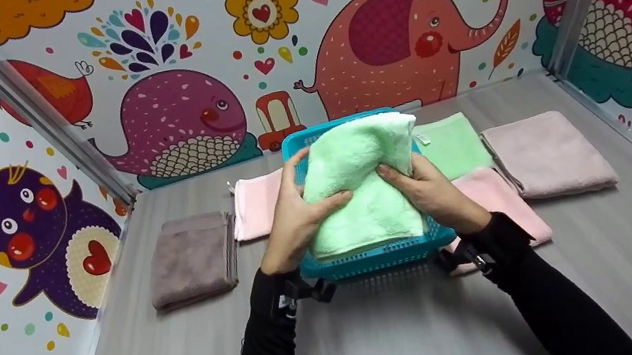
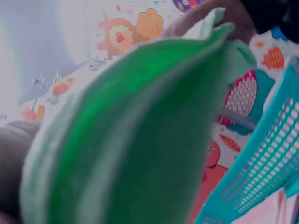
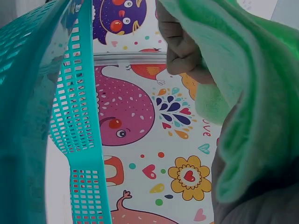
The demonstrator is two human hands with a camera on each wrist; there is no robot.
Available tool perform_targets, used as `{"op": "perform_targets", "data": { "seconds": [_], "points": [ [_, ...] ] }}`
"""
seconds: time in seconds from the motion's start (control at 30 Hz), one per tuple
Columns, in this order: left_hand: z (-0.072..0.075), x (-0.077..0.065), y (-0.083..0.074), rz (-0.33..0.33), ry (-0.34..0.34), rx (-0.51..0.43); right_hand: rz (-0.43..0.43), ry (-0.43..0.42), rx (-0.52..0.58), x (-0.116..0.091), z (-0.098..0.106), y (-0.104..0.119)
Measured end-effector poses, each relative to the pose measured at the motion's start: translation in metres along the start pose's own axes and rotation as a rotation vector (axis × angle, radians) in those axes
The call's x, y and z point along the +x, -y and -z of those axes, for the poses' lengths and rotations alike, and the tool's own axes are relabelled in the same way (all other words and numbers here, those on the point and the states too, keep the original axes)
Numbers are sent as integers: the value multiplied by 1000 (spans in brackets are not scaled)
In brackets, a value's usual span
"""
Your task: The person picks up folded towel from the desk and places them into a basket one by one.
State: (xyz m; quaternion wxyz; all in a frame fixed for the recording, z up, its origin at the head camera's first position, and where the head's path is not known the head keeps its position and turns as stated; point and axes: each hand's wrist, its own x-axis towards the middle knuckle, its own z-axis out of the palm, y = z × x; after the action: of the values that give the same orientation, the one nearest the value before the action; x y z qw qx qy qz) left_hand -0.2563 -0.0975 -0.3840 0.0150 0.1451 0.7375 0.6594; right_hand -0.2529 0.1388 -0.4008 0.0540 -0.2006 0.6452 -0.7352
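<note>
Both hands hold a folded light green towel (image 1: 364, 195) above a blue plastic basket (image 1: 379, 260). My left hand (image 1: 297, 216) grips the towel's left side, thumb on top and fingers behind. My right hand (image 1: 431, 186) pinches its right side, thumb pressed on the upper face. In the left wrist view the towel (image 2: 126, 130) shows its folded layers, bulging apart. The right wrist view has the basket's perforated wall (image 3: 79, 107) beside the lifted towel (image 3: 261, 93). Something pink (image 2: 266, 210) lies inside the basket in the left wrist view.
On the grey table (image 1: 372, 350), a grey-brown folded towel (image 1: 190, 258) and a pink one (image 1: 256, 207) lie left of the basket. To its right are a green towel (image 1: 453, 146), a pink towel (image 1: 499, 203) and a pale pink folded towel (image 1: 549, 152). Cartoon-printed walls (image 1: 271, 68) enclose the table.
</note>
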Motion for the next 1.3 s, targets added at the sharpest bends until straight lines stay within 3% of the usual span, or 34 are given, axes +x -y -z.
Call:
{"op": "perform_targets", "data": {
  "seconds": [0.1,0.33,0.47,0.7,0.9,1.3],
  "points": [
    [-1,3,3,-16,18,25,6,-6,-2,-1,3,0],
    [-3,3,6,-160,86,112,-31,-96,-54,2,13,0],
    [-1,5,9,-170,111,142,-36,-113,-139,4,18,-2],
    [3,7,13,-164,125,222,-23,-152,-186,6,22,-3],
    [5,10,16,-120,132,299,-66,-213,-249,6,27,0],
    [10,9,22,0,154,398,-206,-150,-330,7,32,-2]
  ]
}}
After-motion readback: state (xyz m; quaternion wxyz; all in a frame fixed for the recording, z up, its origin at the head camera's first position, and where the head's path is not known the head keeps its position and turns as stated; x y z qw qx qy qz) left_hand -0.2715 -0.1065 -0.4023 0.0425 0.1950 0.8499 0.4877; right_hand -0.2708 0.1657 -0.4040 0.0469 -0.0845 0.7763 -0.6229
